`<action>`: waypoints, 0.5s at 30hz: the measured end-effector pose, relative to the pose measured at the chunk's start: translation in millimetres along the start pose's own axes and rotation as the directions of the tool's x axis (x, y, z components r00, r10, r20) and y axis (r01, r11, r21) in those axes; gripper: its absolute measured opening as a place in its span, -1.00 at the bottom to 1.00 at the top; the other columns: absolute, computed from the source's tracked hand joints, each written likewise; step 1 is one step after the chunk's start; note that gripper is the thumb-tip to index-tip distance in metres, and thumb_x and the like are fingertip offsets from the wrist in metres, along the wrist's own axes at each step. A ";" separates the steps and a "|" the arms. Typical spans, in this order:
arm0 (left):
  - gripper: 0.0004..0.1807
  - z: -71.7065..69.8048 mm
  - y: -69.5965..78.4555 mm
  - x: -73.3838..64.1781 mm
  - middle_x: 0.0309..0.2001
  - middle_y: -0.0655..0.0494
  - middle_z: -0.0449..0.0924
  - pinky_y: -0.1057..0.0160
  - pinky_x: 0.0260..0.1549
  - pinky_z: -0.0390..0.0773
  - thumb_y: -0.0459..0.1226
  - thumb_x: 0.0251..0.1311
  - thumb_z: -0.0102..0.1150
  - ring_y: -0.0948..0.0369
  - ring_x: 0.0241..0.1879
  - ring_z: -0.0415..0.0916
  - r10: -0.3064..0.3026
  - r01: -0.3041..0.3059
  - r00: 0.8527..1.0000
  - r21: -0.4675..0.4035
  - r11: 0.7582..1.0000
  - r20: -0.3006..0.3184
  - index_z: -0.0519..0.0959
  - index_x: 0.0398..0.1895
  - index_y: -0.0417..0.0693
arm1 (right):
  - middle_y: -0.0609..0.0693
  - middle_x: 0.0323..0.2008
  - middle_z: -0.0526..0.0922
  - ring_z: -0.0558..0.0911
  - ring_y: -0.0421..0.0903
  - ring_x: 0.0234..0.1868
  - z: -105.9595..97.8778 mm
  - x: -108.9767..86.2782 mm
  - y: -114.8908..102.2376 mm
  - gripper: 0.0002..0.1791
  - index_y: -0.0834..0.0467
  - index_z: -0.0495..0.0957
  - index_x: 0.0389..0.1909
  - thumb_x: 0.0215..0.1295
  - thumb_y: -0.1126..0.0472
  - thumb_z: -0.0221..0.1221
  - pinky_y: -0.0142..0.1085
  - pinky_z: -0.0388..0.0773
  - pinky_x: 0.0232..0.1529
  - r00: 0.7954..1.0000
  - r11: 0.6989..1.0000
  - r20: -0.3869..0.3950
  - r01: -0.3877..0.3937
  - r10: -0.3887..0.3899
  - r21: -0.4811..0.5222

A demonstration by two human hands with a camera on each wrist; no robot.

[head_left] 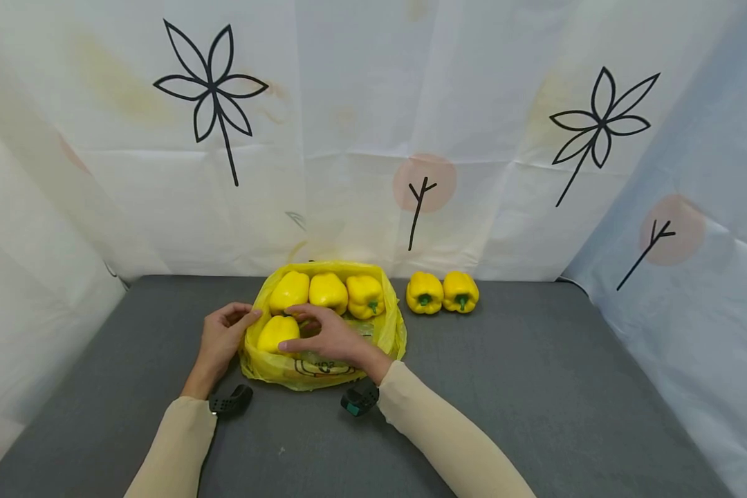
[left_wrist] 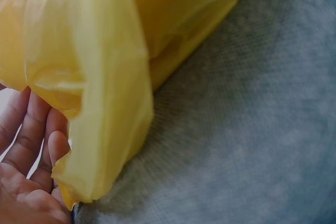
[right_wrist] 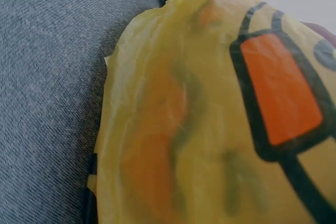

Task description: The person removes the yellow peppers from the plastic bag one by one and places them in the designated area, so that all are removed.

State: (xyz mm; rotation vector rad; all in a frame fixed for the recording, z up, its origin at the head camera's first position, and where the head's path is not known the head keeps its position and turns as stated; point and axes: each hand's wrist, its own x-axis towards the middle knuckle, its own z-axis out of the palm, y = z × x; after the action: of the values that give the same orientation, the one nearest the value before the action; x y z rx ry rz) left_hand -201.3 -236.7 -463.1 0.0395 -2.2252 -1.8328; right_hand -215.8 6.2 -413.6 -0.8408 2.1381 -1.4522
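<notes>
Blocky yellow bell pepper looks firm, slick, best side-gripped; right hand clasps it, left hand pinches yellow plastic bag.

Beige sleeves cover a person's forearms, with a black wristband on the left and a black, green-patched wrist device on the right.

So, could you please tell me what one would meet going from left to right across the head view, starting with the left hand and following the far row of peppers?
Left hand → far-left bagged pepper → middle bagged pepper → right bagged pepper → left loose pepper → right loose pepper.
</notes>
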 end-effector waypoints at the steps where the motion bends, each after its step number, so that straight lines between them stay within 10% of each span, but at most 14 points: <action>1: -0.60 0.1 0.4 -0.2 -0.30 0.27 0.64 0.42 -0.31 0.60 -0.20 0.38 0.30 0.32 -0.31 0.57 0.001 -0.001 1.000 -0.001 1.000 0.001 0.59 -0.02 -0.46 | 0.00 0.32 0.47 0.57 -0.09 0.16 0.8 0.7 0.4 -0.27 0.06 0.33 0.49 0.36 0.02 0.34 -0.33 0.54 0.07 1.000 1.000 0.003 0.004 -0.004 0.000; 15: -0.59 0.3 0.8 -0.2 -0.30 0.28 0.63 0.41 -0.29 0.59 -0.19 0.39 0.29 0.32 -0.29 0.57 -0.011 0.011 1.000 0.012 1.000 -0.002 0.59 -0.02 -0.45 | 0.00 0.28 0.51 0.60 -0.11 0.08 8.3 7.1 2.3 -0.30 0.15 0.36 0.46 0.40 0.01 0.30 -0.35 0.55 0.01 0.999 0.999 -0.026 0.038 -0.039 -0.035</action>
State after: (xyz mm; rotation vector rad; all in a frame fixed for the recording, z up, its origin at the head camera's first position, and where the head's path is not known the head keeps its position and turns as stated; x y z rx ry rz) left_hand -201.0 -236.1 -462.5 0.0554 -2.2398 -1.8241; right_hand -216.3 -3.6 -418.8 -0.8845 2.1835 -1.4574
